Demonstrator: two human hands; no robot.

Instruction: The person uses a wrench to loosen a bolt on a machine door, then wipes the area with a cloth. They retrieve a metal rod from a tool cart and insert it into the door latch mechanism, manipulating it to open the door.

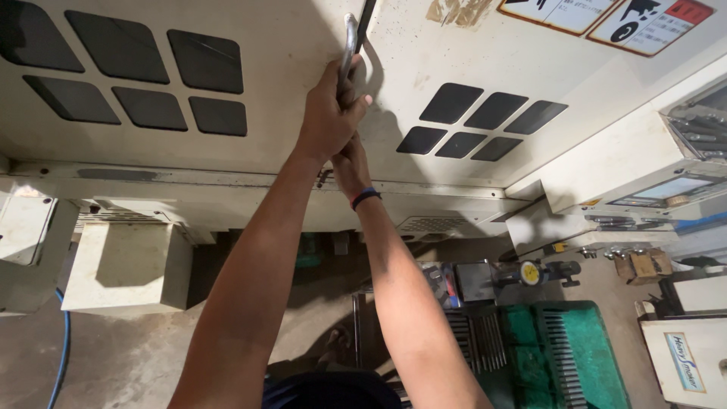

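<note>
Both hands on the machine door handle

Left hand (329,113) closed around the metal handle (349,45) at the doors' seam; right hand (351,163) just below, fingers hidden, cannot tell its grip

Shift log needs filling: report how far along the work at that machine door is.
Done: nothing finished is visible. In hand: the left hand grips the curved metal door handle on the cream machine door with dark diamond windows; the right hand sits just below it. Left: the dark gap at the door edge looks narrow, doors nearly together.
</note>
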